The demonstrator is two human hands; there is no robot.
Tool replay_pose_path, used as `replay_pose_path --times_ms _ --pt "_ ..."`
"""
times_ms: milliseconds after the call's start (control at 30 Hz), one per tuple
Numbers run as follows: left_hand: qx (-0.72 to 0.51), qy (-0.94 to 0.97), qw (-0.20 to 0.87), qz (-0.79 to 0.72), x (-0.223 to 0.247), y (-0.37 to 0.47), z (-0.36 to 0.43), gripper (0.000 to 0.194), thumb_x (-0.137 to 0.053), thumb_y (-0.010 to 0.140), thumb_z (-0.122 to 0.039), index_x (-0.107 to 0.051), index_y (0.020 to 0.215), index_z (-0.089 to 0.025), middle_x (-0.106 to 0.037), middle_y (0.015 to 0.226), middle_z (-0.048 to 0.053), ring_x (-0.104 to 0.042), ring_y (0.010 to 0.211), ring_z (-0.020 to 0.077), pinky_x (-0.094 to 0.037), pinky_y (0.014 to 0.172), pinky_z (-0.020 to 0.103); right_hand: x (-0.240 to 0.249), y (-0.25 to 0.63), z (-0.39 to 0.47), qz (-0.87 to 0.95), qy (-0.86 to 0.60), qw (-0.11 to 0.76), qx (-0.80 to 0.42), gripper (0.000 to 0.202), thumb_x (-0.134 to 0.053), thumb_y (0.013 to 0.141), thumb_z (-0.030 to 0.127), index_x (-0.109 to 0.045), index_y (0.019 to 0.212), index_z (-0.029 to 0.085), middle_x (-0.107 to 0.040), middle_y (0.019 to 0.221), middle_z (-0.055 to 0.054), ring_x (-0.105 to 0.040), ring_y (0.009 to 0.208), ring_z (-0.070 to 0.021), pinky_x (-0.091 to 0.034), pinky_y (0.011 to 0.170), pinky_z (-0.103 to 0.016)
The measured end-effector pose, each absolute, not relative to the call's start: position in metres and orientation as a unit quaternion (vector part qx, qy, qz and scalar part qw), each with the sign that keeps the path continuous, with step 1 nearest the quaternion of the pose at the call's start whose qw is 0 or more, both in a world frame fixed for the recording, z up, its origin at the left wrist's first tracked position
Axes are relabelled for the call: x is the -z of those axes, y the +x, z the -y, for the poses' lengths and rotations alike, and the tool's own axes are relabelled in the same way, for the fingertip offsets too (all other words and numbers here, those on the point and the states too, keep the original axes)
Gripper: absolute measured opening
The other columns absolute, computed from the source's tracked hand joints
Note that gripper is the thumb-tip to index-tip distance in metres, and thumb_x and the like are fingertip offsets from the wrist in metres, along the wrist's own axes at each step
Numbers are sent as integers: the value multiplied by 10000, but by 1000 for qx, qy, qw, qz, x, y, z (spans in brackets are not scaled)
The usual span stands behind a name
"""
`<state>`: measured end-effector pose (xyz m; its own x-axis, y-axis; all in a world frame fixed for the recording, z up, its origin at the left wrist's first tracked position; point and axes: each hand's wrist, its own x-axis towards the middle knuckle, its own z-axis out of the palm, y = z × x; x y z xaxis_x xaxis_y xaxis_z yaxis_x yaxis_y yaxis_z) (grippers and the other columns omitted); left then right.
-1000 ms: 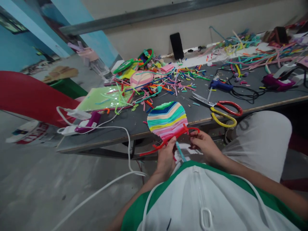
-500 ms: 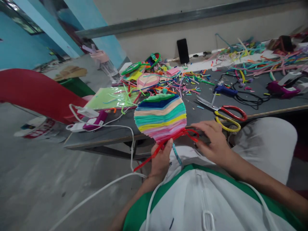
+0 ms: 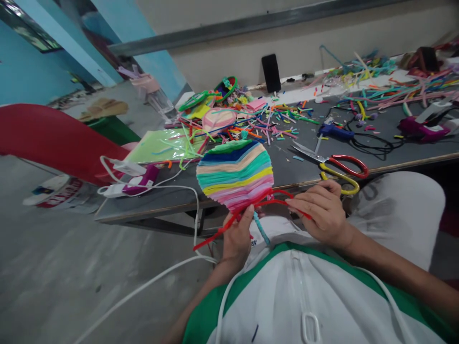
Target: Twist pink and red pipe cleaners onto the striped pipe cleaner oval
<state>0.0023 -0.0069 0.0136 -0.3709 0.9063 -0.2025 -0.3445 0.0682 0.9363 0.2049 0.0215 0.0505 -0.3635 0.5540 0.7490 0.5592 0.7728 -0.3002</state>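
Observation:
A striped pipe-cleaner piece (image 3: 234,174), rounded and banded in green, blue, peach, yellow and pink, is held above my lap, overlapping the table's front edge. My left hand (image 3: 236,238) is closed on its lower edge, thumb on top, pinching red pipe cleaners (image 3: 211,238) against it. Their ends stick out on both sides. On the right, my right hand (image 3: 321,211) has its fingers closed on the red strands. A teal wrapped stem (image 3: 261,228) hangs down between the hands. Open-bladed scissors (image 3: 349,166) with red and yellow handles lie on the table just beyond my right hand.
A blue glue gun (image 3: 336,132) with black cable lies behind the scissors. Pipe-cleaner scraps (image 3: 283,114) cover the table's back. A phone (image 3: 271,73) leans on the wall. Purple-and-white plug blocks (image 3: 141,181) sit at the left; a white cable (image 3: 196,210) hangs over the edge.
My right hand's fingers have closed on the red strands and drawn them out to the right. The striped piece has shifted slightly left in view; my left hand keeps its pinch.

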Motion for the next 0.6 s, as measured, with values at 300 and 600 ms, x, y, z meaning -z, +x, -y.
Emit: replay_pose_path --times_ms 300,600 --pt "-582 289 557 -517 -20 5 13 248 -727 690 -331 -633 788 -123 -646 660 18 -633 582 146 -502 606 269 -46 207 -44 753 -436 478 -120 109 -607 828 246 -700 772 246 -711 749 0 -611 732 -163 -346 839 -381" --pt "-543 278 597 -521 -25 3 15 216 -713 707 -320 -615 738 -130 -614 625 15 -599 562 125 -427 514 213 -35 208 -44 656 -496 474 -316 140 -621 786 310 -692 712 214 -671 703 -25 -589 710 -183 -424 691 -324"
